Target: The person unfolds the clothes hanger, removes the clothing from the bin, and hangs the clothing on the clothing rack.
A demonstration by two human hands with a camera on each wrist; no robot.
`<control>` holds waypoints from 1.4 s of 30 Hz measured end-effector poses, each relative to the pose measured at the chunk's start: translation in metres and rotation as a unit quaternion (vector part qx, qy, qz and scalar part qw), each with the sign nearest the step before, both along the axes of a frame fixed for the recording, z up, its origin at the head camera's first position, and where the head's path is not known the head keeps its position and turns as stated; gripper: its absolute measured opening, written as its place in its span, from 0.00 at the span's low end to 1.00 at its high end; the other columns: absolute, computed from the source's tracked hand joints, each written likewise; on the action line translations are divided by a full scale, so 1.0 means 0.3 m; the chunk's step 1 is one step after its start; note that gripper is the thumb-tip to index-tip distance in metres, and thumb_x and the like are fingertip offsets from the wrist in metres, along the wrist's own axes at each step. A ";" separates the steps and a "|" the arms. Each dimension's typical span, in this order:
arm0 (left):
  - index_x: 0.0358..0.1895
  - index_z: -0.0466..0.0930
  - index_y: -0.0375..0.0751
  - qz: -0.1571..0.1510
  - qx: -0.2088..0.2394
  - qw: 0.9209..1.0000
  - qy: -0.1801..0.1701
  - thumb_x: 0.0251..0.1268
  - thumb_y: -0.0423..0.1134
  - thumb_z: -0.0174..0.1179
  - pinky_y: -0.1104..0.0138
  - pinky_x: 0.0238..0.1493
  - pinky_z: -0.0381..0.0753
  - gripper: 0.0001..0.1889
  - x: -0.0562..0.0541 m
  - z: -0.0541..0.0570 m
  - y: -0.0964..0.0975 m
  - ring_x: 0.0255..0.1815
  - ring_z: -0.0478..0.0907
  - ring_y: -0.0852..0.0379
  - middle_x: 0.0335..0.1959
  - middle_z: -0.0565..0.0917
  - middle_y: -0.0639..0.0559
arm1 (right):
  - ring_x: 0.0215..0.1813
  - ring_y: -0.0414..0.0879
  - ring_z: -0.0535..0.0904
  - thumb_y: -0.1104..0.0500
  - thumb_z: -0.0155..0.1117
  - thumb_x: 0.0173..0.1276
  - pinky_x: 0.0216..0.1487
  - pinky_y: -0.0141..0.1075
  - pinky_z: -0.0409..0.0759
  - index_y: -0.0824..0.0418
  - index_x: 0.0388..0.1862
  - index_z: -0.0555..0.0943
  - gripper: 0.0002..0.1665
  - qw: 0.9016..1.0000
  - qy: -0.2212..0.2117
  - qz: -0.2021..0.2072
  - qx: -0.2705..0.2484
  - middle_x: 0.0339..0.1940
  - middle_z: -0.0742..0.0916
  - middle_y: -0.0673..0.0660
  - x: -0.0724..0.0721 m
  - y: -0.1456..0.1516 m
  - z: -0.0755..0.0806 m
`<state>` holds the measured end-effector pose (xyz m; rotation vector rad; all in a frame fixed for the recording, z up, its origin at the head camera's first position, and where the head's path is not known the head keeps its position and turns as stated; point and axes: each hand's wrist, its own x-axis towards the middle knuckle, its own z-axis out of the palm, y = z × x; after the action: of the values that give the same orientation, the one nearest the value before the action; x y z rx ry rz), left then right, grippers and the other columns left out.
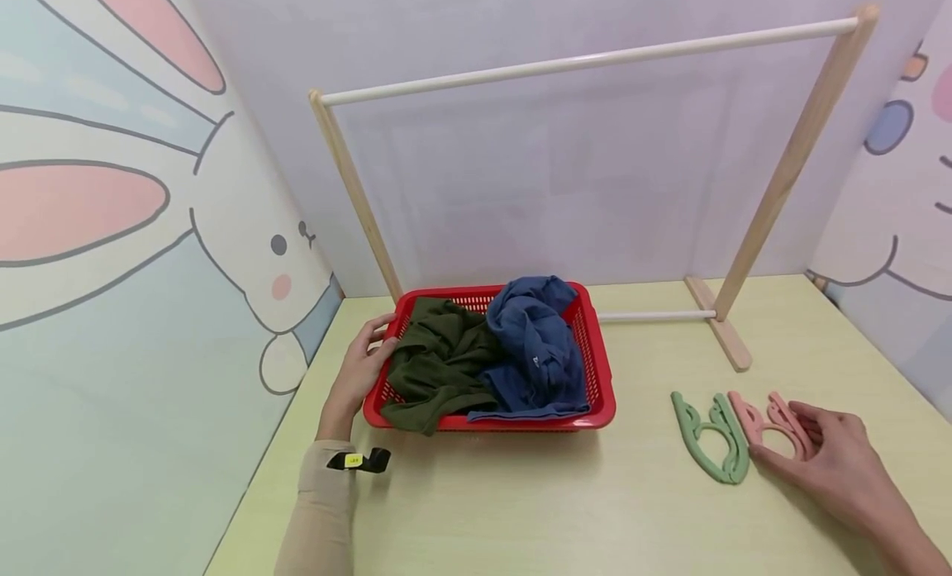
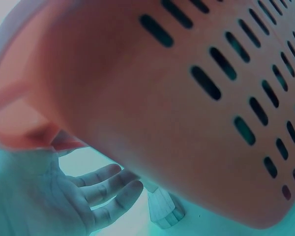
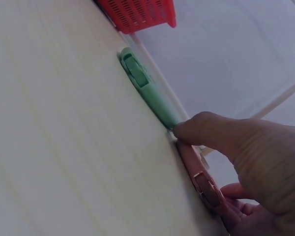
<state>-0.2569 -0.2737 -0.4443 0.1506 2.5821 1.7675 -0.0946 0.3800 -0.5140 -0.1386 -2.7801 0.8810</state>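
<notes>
A red plastic basket point(image 1: 602, 394) stands on the table with a crumpled dark green garment point(image 1: 446, 353) and a blue garment point(image 1: 539, 345) inside. At the basket's left end my left hand point(image 1: 366, 361) touches the rim; in the left wrist view its fingers point(image 2: 105, 189) lie loosely extended beside the basket's outer wall point(image 2: 137, 113), the thumb hidden. To the right, a pink folding hanger point(image 1: 754, 423) lies folded on the table. My right hand point(image 1: 836, 452) holds it between the thumb and the fingers. A green folding hanger point(image 1: 695, 448) lies close on its left.
Behind the basket stands a wooden rack point(image 1: 792, 159) with a white top rail point(image 1: 587, 61) and a low crossbar point(image 1: 654, 316); its right foot point(image 1: 721, 328) rests on the table. Walls with painted rabbits point(image 1: 245, 245) close in the sides.
</notes>
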 end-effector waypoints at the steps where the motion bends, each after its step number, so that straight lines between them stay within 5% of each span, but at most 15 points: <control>1: 0.87 0.65 0.54 0.001 0.001 1.000 0.000 0.90 0.48 0.57 0.43 0.75 0.80 0.30 0.000 0.000 0.000 0.75 0.75 0.33 0.83 0.68 0.37 | 0.68 0.81 0.61 0.43 0.85 0.67 0.61 0.72 0.64 0.89 0.73 0.66 0.61 1.000 0.001 -0.001 0.002 0.64 0.72 0.86 -0.001 0.000 -0.001; 12: 0.87 0.65 0.54 0.004 0.005 1.000 0.002 0.90 0.47 0.57 0.41 0.76 0.79 0.29 0.006 -0.002 -0.004 0.77 0.74 0.33 0.82 0.68 0.37 | 0.61 0.78 0.69 0.40 0.87 0.63 0.53 0.65 0.69 0.86 0.69 0.73 0.58 1.000 -0.006 -0.002 0.028 0.59 0.78 0.87 -0.014 0.013 0.004; 16: 0.87 0.65 0.54 0.005 0.008 1.000 0.003 0.91 0.46 0.56 0.41 0.75 0.79 0.29 0.008 -0.002 -0.007 0.76 0.75 0.33 0.82 0.68 0.36 | 0.62 0.79 0.68 0.39 0.85 0.65 0.53 0.70 0.68 0.84 0.71 0.73 0.58 1.000 -0.017 -0.003 0.024 0.60 0.76 0.87 -0.010 0.018 0.003; 32: 0.87 0.65 0.53 0.005 0.002 1.000 0.004 0.91 0.46 0.56 0.41 0.76 0.79 0.29 0.004 -0.001 -0.017 0.76 0.75 0.32 0.81 0.69 0.35 | 0.55 0.68 0.73 0.38 0.84 0.67 0.45 0.52 0.68 0.82 0.74 0.73 0.58 0.999 -0.013 -0.030 0.004 0.56 0.81 0.80 -0.018 0.018 0.009; 35: 0.87 0.65 0.53 0.005 -0.002 1.000 0.004 0.91 0.46 0.56 0.40 0.75 0.79 0.29 0.005 0.000 -0.016 0.75 0.76 0.32 0.81 0.69 0.35 | 0.52 0.59 0.75 0.38 0.85 0.66 0.43 0.46 0.69 0.82 0.74 0.73 0.58 0.999 -0.012 -0.039 0.003 0.56 0.82 0.80 -0.014 0.019 0.019; 38: 0.87 0.65 0.54 0.003 -0.003 1.000 0.004 0.91 0.46 0.56 0.40 0.76 0.78 0.29 0.006 0.000 -0.010 0.75 0.74 0.33 0.81 0.70 0.36 | 0.43 0.37 0.78 0.39 0.86 0.65 0.37 0.36 0.71 0.81 0.74 0.74 0.58 0.999 -0.011 -0.043 -0.008 0.55 0.85 0.80 -0.010 0.030 0.037; 42: 0.87 0.65 0.54 -0.001 -0.001 1.000 0.005 0.91 0.46 0.55 0.40 0.76 0.78 0.28 0.007 -0.001 0.000 0.77 0.72 0.35 0.81 0.70 0.36 | 0.34 0.17 0.70 0.43 0.87 0.65 0.28 0.28 0.71 0.81 0.75 0.73 0.57 0.998 -0.003 -0.043 -0.036 0.52 0.87 0.81 -0.001 0.045 0.073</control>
<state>-0.2548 -0.2736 -0.4445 0.1616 2.5904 1.7685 -0.0949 0.3936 -0.4919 -0.2700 -2.7268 0.9599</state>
